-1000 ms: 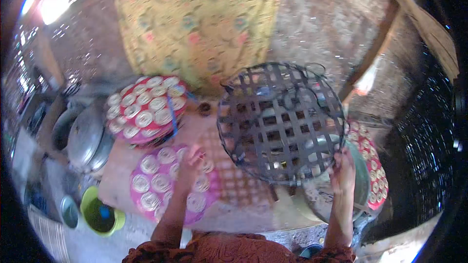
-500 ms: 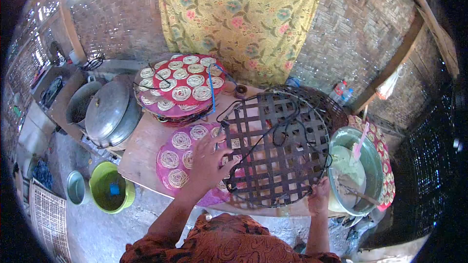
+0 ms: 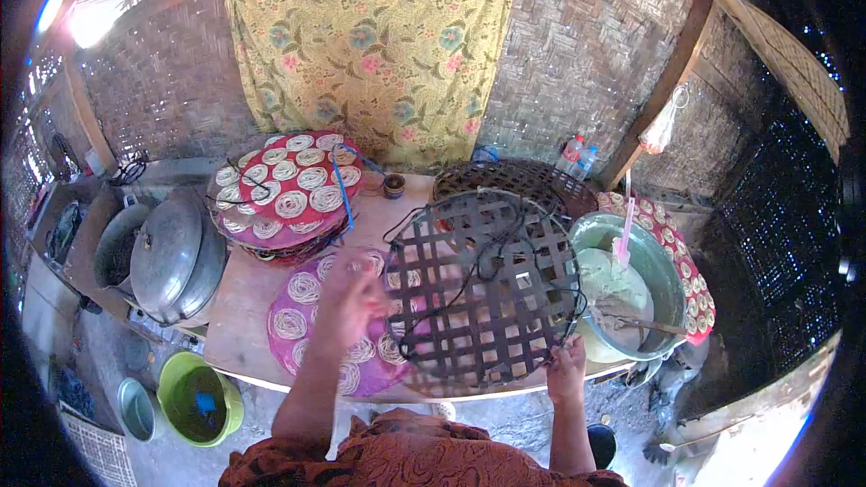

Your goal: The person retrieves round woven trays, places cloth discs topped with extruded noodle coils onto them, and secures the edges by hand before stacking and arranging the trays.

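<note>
A round, dark woven tray with wide gaps and black cords is held up over the table. My right hand grips its lower right rim. Close to its left edge is my left hand, blurred by motion, above a pink-purple round sheet bearing pale coiled noodle-like rounds. To the left, a stack of round trays topped with a red sheet of coils has a blue strap. A large basin with pale batter and a pink-handled tool stands right of the woven tray.
A large lidded metal pot stands at the left. On the floor are a green tub and a small grey-green bucket. Behind lie another woven tray and bottles. A floral cloth hangs on the wall.
The view has shifted. The woven tray, earlier raised over the basin, has come down and left with my right hand still on its rim. My left hand has moved about beside it.
</note>
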A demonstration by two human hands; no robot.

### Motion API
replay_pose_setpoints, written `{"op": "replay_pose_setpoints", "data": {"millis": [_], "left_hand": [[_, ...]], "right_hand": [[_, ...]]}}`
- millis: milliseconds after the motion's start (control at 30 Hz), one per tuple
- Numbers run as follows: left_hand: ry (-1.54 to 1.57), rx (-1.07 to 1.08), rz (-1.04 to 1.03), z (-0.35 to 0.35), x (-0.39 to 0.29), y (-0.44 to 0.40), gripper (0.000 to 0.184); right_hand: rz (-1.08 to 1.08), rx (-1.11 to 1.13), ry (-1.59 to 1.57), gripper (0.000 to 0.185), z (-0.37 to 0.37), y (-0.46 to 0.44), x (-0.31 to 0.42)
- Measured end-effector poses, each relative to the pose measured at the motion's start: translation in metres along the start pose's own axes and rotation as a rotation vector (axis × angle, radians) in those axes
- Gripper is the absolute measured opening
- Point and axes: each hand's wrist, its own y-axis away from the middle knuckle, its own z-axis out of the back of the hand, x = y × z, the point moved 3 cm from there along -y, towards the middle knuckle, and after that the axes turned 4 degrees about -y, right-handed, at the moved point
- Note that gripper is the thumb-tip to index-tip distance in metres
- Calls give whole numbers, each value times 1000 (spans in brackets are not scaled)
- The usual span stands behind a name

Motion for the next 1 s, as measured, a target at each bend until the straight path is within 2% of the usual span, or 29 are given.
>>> {"op": "replay_pose_setpoints", "data": {"millis": [100, 167, 233, 300, 400, 467, 533, 633, 733, 833, 900, 933, 967, 1000], "left_hand": [[-21, -70, -239, 13, -33, 14, 8], [-815, -71, -530, -6, -48, 12, 12], [-1141, 67, -763, -26, -38, -3, 16], [-1276, 28, -711, -49, -25, -12, 19], [-1579, -184, -810, -50, -4, -30, 18], [-1569, -199, -782, -45, -1, -37, 18], [-1559, -198, -749, -47, 5, -46, 18], [-1528, -161, -879, -64, 7, -48, 16], [-1626, -108, -797, -77, 12, -53, 15], [-1470, -60, -845, -74, 21, -66, 11], [-789, -56, -524, -51, 12, -76, 11], [-261, -22, -202, -45, 1, -76, 15], [55, 37, -68, -21, -5, -80, 15], [139, -29, -102, -24, -32, -64, 13]], "right_hand": [[-16, 25, 19, 28, -11, -6, 10], [1, 75, -23, 28, -30, -12, 14], [4, 152, -57, 30, -39, -17, 11], [9, 218, -69, 30, -45, -21, 1], [14, 255, -49, 32, -54, -25, -6], [20, 217, -79, 32, -65, -16, 1], [36, 285, -112, 28, -52, -22, -6], [25, 293, -156, 30, -46, -21, -10], [43, 246, -169, 34, -50, -19, -6], [42, 206, -142, 34, -39, -24, -8], [50, 201, -54, 32, -20, -34, -15], [54, 194, -58, 32, -17, -35, -13], [54, 167, -104, 30, -14, -36, -12], [54, 140, -151, 28, -12, -37, -11]]}}
